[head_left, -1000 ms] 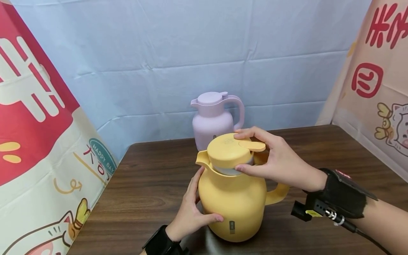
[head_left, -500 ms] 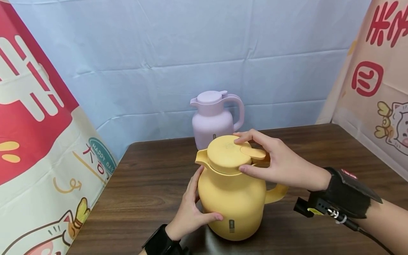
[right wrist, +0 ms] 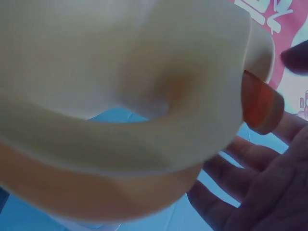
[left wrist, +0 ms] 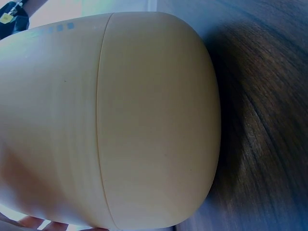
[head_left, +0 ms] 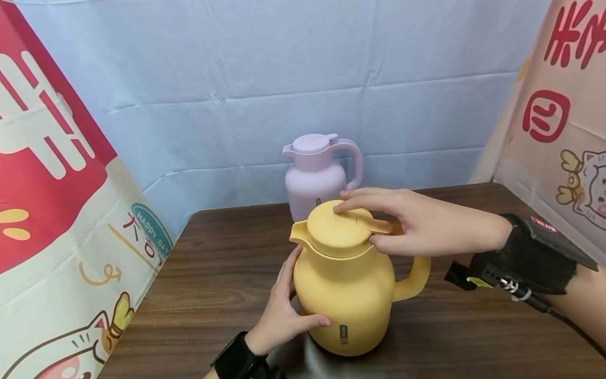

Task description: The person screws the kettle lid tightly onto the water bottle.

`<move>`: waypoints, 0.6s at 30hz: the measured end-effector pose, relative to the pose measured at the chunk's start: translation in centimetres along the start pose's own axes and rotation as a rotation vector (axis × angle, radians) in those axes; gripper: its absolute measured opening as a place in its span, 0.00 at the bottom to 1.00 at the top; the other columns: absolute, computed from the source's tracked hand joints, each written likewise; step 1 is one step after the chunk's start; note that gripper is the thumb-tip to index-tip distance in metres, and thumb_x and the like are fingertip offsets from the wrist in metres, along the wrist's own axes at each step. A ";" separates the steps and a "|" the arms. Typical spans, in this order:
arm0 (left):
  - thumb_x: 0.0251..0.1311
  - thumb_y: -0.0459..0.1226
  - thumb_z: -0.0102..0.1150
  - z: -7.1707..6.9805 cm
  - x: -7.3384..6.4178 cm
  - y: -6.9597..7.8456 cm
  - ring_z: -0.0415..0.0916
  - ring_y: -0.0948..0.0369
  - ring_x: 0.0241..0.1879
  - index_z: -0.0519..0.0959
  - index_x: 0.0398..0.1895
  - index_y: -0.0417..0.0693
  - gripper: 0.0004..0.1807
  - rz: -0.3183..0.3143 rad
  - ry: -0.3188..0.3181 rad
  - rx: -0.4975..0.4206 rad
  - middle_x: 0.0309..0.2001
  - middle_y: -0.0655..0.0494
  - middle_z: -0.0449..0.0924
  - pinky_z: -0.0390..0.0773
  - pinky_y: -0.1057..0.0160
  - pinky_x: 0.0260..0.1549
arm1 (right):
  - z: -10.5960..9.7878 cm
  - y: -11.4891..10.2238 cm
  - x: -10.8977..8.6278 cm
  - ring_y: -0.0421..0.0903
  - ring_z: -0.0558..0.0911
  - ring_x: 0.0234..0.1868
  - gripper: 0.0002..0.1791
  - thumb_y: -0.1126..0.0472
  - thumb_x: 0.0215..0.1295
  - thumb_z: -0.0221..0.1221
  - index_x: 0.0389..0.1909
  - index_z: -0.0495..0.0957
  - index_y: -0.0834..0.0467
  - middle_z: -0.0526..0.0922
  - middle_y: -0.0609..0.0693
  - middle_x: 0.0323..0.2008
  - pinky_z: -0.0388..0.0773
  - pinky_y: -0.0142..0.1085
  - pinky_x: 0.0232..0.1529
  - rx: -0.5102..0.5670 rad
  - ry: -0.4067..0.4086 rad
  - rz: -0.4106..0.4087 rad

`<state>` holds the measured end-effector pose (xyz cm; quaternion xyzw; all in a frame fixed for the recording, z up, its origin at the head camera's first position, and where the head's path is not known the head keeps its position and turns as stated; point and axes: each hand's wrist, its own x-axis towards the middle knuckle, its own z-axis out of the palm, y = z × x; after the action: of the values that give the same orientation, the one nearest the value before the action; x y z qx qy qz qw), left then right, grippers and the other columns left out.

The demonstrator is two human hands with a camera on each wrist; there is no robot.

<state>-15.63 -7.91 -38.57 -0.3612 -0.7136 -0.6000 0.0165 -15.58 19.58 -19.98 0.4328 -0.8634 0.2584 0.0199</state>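
I see left grip (head_left: pixel 280 311) clamped on yellow jug (head_left: pixel 343 295); right grip (head_left: pixel 409 218), fingers apart, atop its lid (head_left: pixel 329 229) (lilac jug (head_left: pixel 314 181) behind).

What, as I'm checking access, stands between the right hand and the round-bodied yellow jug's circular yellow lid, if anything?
Nothing visible: the right hand reaches over the circular yellow lid. The pale purple, loop-handled jug stands behind the round-bodied yellow jug, not between.

Yellow jug (head_left: pixel 343 295) with a dark mark (head_left: pixel 343 334), lilac jug (head_left: pixel 314 181), brown wood-grained table (head_left: pixel 213 273), light blue cloth (head_left: pixel 236 63), red-and-cream banner (head_left: pixel 47 221)
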 end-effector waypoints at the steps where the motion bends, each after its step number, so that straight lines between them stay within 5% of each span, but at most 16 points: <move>1: 0.48 0.50 0.71 0.0 0.0 0.0 0.58 0.55 0.67 0.39 0.76 0.60 0.60 -0.001 -0.001 -0.001 0.73 0.57 0.43 0.71 0.55 0.56 | -0.1 0.0 0.1 0.43 0.63 0.66 0.27 0.59 0.66 0.58 0.66 0.66 0.47 0.66 0.42 0.65 0.67 0.47 0.59 -0.005 -0.008 -0.001; 9: 0.48 0.50 0.72 0.0 0.0 0.0 0.58 0.55 0.67 0.39 0.76 0.60 0.60 -0.010 0.000 -0.003 0.73 0.57 0.43 0.70 0.56 0.56 | -0.1 -0.1 0.3 0.43 0.69 0.61 0.27 0.63 0.60 0.60 0.62 0.72 0.49 0.72 0.43 0.60 0.73 0.45 0.52 -0.071 0.039 -0.025; 18: 0.47 0.50 0.72 0.0 0.1 -0.1 0.59 0.55 0.66 0.39 0.76 0.60 0.60 0.000 0.007 0.005 0.73 0.55 0.43 0.71 0.55 0.55 | 0.6 -2.0 0.5 0.36 0.71 0.29 0.21 0.48 0.55 0.65 0.52 0.77 0.41 0.73 0.34 0.45 0.70 0.32 0.29 -0.292 0.156 0.109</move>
<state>-15.70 -7.88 -38.59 -0.3591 -0.7149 -0.5996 0.0201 -14.28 17.90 -19.52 0.3567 -0.9097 0.1636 0.1355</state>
